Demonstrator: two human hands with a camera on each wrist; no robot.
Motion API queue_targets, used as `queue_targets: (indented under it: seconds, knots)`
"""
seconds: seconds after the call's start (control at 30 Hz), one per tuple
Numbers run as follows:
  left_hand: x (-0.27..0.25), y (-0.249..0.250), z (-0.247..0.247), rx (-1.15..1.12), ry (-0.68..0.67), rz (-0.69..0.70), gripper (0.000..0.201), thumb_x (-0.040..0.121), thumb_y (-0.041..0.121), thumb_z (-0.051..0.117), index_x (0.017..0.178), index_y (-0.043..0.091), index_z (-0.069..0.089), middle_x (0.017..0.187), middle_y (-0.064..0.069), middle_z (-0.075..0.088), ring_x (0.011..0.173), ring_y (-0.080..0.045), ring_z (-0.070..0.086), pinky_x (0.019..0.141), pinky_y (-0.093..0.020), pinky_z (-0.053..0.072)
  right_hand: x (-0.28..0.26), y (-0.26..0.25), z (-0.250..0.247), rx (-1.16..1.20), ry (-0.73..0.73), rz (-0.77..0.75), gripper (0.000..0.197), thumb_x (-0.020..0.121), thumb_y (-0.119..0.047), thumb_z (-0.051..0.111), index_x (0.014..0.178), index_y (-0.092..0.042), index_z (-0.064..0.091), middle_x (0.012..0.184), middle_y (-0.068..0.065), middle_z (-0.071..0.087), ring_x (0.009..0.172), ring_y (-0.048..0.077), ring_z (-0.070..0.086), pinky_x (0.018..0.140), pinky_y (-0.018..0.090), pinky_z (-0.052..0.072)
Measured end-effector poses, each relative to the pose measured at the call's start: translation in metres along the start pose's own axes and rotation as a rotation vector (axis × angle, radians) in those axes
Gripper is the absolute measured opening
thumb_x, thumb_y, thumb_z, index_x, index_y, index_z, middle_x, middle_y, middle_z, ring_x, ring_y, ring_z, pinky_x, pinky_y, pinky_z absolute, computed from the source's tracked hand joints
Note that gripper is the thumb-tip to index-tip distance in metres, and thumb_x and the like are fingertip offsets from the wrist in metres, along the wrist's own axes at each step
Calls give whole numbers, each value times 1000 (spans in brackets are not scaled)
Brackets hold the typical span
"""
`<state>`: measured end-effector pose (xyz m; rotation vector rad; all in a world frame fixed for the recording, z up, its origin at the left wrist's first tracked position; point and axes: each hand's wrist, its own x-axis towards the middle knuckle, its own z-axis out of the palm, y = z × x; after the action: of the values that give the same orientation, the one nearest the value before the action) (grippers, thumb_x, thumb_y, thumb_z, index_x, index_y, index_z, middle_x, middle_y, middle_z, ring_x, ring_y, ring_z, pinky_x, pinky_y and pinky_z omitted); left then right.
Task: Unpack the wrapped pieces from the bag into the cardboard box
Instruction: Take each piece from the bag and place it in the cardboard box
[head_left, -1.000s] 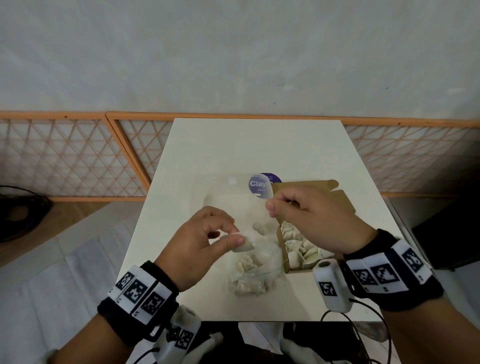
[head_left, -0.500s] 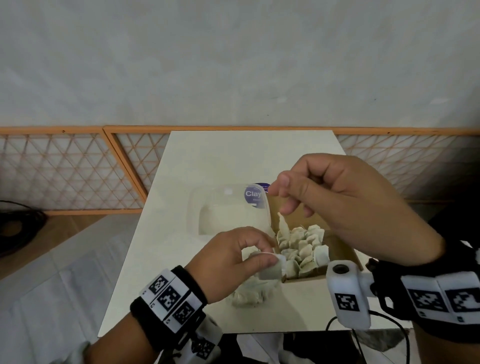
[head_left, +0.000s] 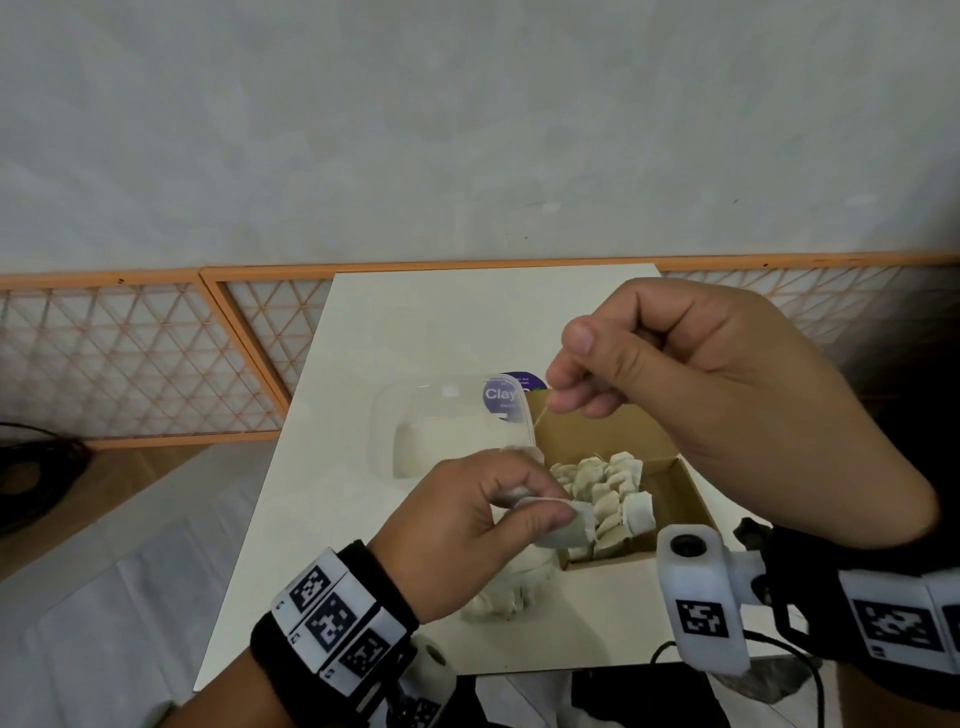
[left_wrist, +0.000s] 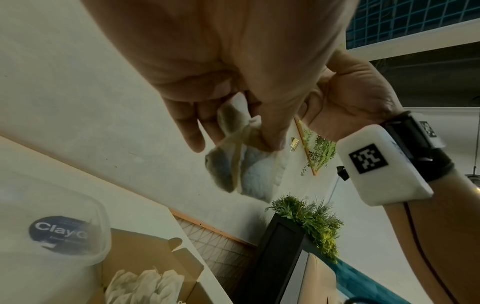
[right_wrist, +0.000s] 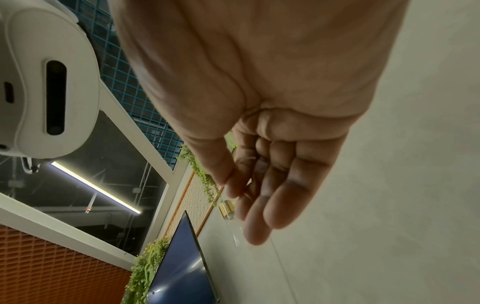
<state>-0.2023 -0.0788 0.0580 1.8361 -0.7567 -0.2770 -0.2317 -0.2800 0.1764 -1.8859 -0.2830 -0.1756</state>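
The box (head_left: 691, 499) on the table (head_left: 415, 322) already holds a heap of wrapped pieces (head_left: 608, 488), so the job looks well along. The bag (head_left: 511, 587), just beside the box, still shows a few pieces inside — some remain. The left hand (head_left: 467, 525) pinches one piece (head_left: 569, 525) over the box's near edge, thumb and fingers closed on it. The right hand (head_left: 717, 395), raised above the box, pinches a thin thread (head_left: 540, 415) — likely the piece's tie.

Office lounge (planter (left_wrist: 306, 218), wall screen (right_wrist: 182, 273))
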Motion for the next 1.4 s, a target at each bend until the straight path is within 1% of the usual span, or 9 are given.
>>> queue_targets:
  seconds: [0.27,0.37,0.47,0.57,0.73,0.93,1.13,1.23,1.4]
  knots:
    - [-10,2,-2,54,-32,-18,7,97,32,72,93,28,76,96,13,76,98,-16,71,88,-43,55,26,40,-15,14,156,121,25,103,-23,63,94,-2,72,94,10,79,85,27,78,74,35,63]
    - [-10,4,-2,39,-32,-25,6,96,32,72,93,28,76,97,13,76,98,-15,71,89,-42,55,30,65,-15,-148,123,251,20,100,-34,66,101,-16,76,96,2,79,87,17,78,78,35,63]
    - [-10,5,-4,30,-36,-34,7,96,32,72,93,27,76,97,13,76,98,-15,72,89,-43,55,21,75,-9,-465,92,264,21,97,-48,66,109,-32,73,95,-19,73,78,-4,68,74,21,49]
    - [-9,5,-5,6,-43,-47,7,96,32,73,92,26,77,97,11,77,98,-16,72,90,-44,55,4,65,2,-360,33,194,13,97,-41,67,106,-34,74,84,-30,70,75,-6,65,68,10,43]
    - [-8,3,-7,-12,-48,-61,9,95,32,73,92,24,76,96,10,78,96,-18,73,90,-46,56,-8,62,20,-144,-168,100,14,96,-38,70,105,-33,81,89,-9,77,79,25,69,75,41,57]
    - [-8,-2,-10,30,-36,-38,7,93,34,75,92,28,77,102,9,73,102,-19,70,92,-40,55,-3,83,29,-130,-161,66,13,100,-22,69,96,-20,81,81,-13,76,74,6,69,70,23,54]
    - [-8,-12,-19,182,154,-54,9,85,49,73,88,41,76,128,22,51,133,-11,48,104,-12,32,2,91,29,-299,-201,99,19,102,-27,64,86,-23,73,62,-22,59,59,2,54,58,12,37]
    - [-4,-11,-20,131,196,-36,5,85,42,75,87,38,77,123,18,56,128,-9,54,102,-9,35,2,89,32,-327,-312,108,23,106,-25,57,92,-19,73,67,-16,61,63,3,54,58,16,38]
    - [-1,-11,-19,46,211,9,7,90,34,73,89,29,78,104,8,65,93,-20,67,84,-26,54,-1,87,32,-303,-420,115,32,111,-24,44,94,-8,66,78,6,63,71,17,57,66,30,46]
